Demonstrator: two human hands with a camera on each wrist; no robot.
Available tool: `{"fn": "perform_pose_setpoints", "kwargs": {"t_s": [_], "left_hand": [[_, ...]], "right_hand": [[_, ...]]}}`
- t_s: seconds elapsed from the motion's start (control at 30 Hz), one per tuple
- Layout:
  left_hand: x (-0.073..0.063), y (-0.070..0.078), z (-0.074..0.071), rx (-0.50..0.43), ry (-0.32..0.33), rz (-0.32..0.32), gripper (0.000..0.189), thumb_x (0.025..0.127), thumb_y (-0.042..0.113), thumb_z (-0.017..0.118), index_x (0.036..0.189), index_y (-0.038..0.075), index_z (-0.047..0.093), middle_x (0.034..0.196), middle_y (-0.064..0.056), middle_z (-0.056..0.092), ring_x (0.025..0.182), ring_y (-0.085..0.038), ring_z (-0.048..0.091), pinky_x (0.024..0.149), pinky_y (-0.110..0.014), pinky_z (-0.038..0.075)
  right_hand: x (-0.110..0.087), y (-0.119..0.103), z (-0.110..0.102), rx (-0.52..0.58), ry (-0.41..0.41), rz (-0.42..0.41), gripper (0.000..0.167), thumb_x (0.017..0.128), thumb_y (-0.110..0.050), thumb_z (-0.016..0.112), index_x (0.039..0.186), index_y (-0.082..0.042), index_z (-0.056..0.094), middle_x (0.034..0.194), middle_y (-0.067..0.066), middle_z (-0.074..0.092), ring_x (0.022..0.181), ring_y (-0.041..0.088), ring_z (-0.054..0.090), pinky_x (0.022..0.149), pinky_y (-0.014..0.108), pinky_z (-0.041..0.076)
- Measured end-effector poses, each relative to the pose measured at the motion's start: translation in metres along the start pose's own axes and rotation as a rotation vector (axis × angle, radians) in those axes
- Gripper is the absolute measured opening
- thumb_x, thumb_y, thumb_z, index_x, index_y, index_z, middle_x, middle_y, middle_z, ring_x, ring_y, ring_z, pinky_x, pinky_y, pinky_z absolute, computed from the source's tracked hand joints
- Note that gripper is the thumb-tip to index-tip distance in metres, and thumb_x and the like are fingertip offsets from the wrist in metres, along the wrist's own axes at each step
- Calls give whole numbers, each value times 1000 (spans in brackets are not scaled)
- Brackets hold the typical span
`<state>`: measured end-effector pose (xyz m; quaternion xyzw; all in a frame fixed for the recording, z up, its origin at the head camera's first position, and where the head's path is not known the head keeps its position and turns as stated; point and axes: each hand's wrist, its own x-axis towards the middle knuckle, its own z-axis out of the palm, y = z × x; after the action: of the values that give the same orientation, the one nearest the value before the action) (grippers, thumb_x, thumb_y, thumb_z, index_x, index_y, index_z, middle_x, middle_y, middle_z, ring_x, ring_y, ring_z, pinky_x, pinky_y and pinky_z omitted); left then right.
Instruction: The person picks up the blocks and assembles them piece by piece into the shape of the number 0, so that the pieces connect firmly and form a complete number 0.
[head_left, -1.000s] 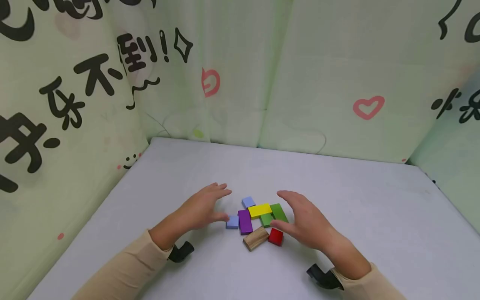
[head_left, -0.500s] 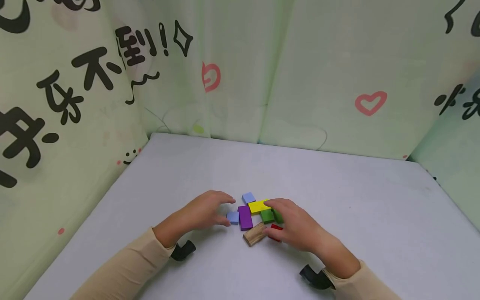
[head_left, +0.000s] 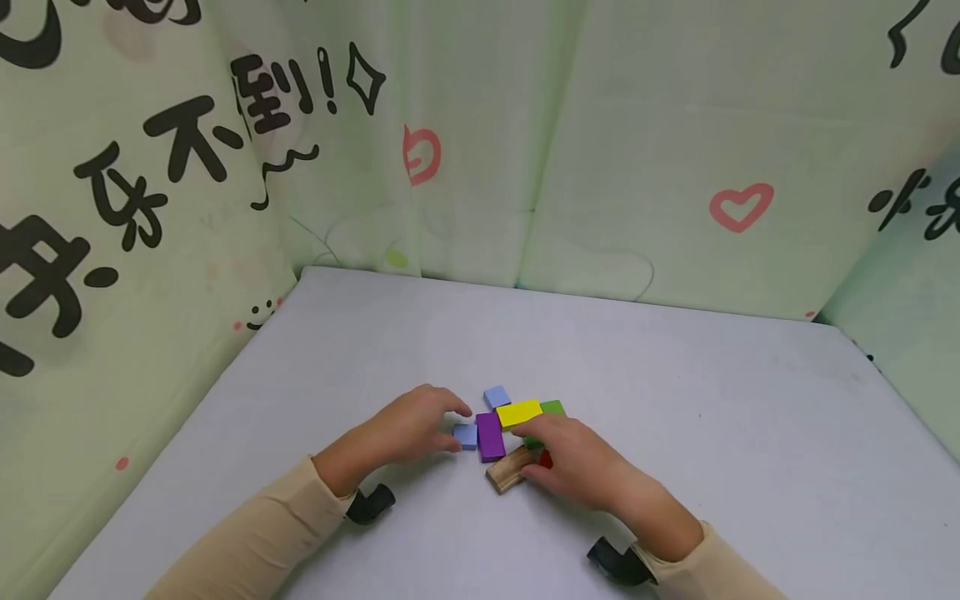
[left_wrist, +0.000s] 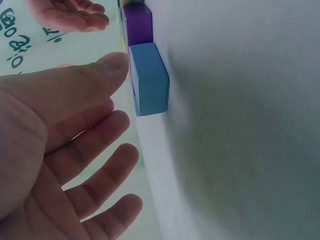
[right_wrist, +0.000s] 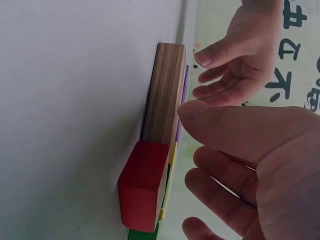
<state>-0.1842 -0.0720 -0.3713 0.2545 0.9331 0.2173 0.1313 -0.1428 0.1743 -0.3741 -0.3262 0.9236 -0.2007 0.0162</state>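
Wooden blocks lie in a loose cluster on the table. My left hand [head_left: 408, 423], fingers relaxed, is at the left side, its thumb tip close by a light blue block [head_left: 466, 436]; a purple block [head_left: 491, 437] sits just right of that. Over the right side reaches my right hand [head_left: 581, 462], its fingers spread loosely and gripping nothing. Its thumb is right by the wood-grain block [right_wrist: 165, 90] in the right wrist view. Beneath this hand, a red block [right_wrist: 142, 185] and green blocks [head_left: 553, 407] are partly covered. A yellow block [head_left: 519, 412] lies beyond its fingertips.
A second light blue block [head_left: 497, 397] sits at the far side of the cluster. The white table [head_left: 420, 333] is enclosed by pale green curtains [head_left: 637, 150] with printed lettering. Dark wrist cameras [head_left: 618, 562] hang below each wrist.
The right hand has moved left and in over the cluster, covering the red block and part of the green ones. The left hand has shifted slightly right. The blocks keep their arrangement.
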Motion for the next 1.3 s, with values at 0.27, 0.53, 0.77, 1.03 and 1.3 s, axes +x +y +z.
{"fn": "perform_pose_setpoints", "kwargs": {"t_s": [0.27, 0.53, 0.77, 1.03, 1.3], "left_hand": [[3, -2, 2, -17, -3, 31, 34, 86, 10, 80, 119, 6, 71, 118, -6, 68, 117, -28, 58, 105, -43, 43], [6, -4, 5, -28, -18, 19, 28, 88, 8, 77, 116, 6, 72, 113, -5, 69, 113, -25, 60, 103, -42, 45], [5, -6, 5, -43, -15, 38, 25, 88, 6, 77, 112, 6, 72, 109, -5, 69, 108, -24, 61, 101, -41, 47], [5, -8, 3, -38, -18, 67, 24, 87, 5, 77, 111, 5, 73, 107, -5, 70, 103, -23, 62, 98, -40, 49], [6, -7, 3, -47, -18, 64, 22, 87, 4, 77, 108, 6, 73, 106, -4, 70, 103, -23, 62, 96, -40, 50]], "right_hand": [[1, 0, 7, -8, 4, -40, 36, 85, -9, 79, 118, -2, 66, 111, 6, 68, 102, 23, 63, 89, 41, 53], [3, -1, 11, -30, 15, -58, 32, 84, -12, 81, 113, -5, 69, 106, 4, 69, 99, 22, 63, 90, 41, 53], [5, -5, 13, -47, 25, -35, 28, 85, -15, 81, 108, -6, 70, 101, 1, 69, 96, 21, 61, 89, 40, 52], [8, -7, 12, -73, 22, 24, 30, 85, -14, 81, 110, -2, 69, 101, 4, 70, 95, 23, 61, 89, 42, 53], [13, -3, 16, -78, 55, 39, 30, 85, -14, 81, 109, -2, 69, 100, 5, 70, 94, 23, 61, 87, 41, 53]]}}
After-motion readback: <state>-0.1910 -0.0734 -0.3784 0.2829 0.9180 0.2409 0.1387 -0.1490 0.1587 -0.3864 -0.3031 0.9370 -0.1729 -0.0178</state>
